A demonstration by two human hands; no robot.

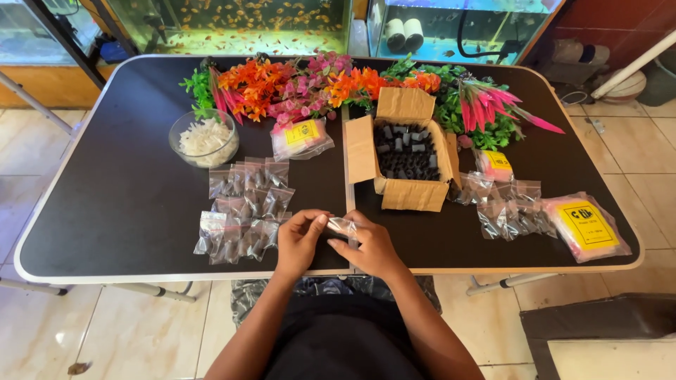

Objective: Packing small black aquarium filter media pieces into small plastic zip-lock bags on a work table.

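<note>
In the head view, the left hand [299, 239] and the right hand [370, 246] are meeting at the near edge of the black folding table with the white rim [105, 211], both pinching a small clear plastic zip bag [343, 226] between fingertips and thumbs; its contents are too small to make out. Just left of the hands, a spread of filled small clear bags holding dark pieces [243, 207] is lying in overlapping rows, which suggests a good share of the packing is already done. Toward the right edge, a second cluster of small clear bags [503, 207] is sitting beside a flat pink packet with a yellow label [584, 226]. At the table's middle, the open brown cardboard box [403, 151] is showing many dark cylindrical pieces inside, so plenty appears left to bag. Near the far left corner a round clear glass bowl of white pieces [204, 137] is standing, and colourful artificial plants [338, 88] are lining the far edge.
</note>
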